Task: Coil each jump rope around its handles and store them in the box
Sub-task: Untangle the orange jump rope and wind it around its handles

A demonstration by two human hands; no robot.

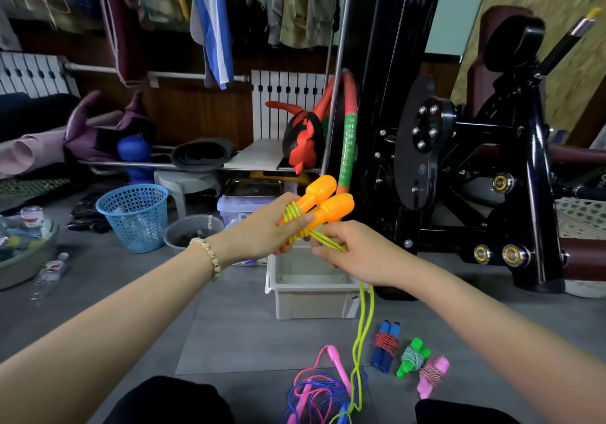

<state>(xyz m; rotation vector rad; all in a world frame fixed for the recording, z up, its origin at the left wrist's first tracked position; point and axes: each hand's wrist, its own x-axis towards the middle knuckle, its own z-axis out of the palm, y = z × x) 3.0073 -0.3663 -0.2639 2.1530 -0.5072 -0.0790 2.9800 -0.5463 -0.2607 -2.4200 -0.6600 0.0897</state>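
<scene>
My left hand (273,227) grips two orange handles (328,202) held side by side above the white box (311,302). A few turns of yellow-green rope (362,332) wrap the handles' narrow ends. My right hand (357,251) pinches the rope just below the handles, and the rest hangs down to the floor. Three coiled ropes lie on the floor at the right: a blue-handled one (385,346), a green-handled one (412,356) and a pink-handled one (433,376). A loose pink and blue rope (323,387) lies tangled by my knees.
A black exercise machine (459,161) stands close on the right. A blue mesh basket (136,217), a grey bowl (191,230) and a clear lidded bin (246,200) sit behind the box. Plastic bottles (49,274) and a basin (23,253) lie at the left.
</scene>
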